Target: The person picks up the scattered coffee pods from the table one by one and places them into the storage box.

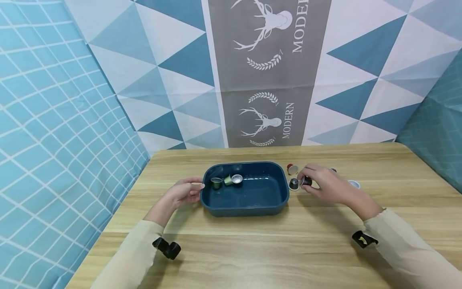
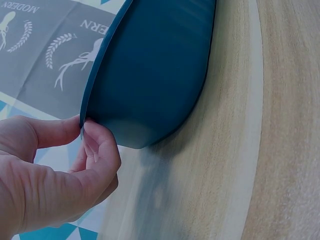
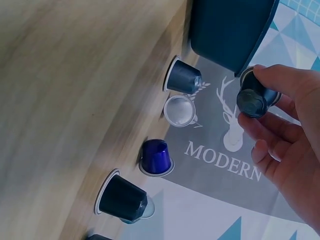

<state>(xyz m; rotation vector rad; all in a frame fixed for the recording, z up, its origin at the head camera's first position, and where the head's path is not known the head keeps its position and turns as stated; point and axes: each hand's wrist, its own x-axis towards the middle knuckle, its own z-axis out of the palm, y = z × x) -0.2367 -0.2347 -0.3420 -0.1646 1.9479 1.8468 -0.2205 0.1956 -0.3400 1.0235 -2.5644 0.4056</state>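
My left hand [image 1: 185, 192] pinches the left rim of a dark blue tub [image 1: 245, 211], thumb and finger on its edge in the left wrist view. Inside the tub, towards its left side, lie a green coffee capsule [image 1: 216, 183], a light green one [image 1: 227, 180] and one showing its silver lid [image 1: 236, 179]. To the right of the tub, my right hand [image 1: 326, 184] holds a dark coffee capsule [image 3: 254, 97] between thumb and fingers. Just left of that hand, a second dark capsule [image 1: 294, 184] stands lid down on the wooden table [image 1: 231, 253].
A red capsule [image 1: 292, 168] lies on its side behind the right hand. In the right wrist view, a blue capsule [image 3: 155, 157], a silver-lidded one [image 3: 180, 110] and a black one [image 3: 122, 197] sit near the tub. A patterned cloth [image 1: 173, 80] hangs behind the table.
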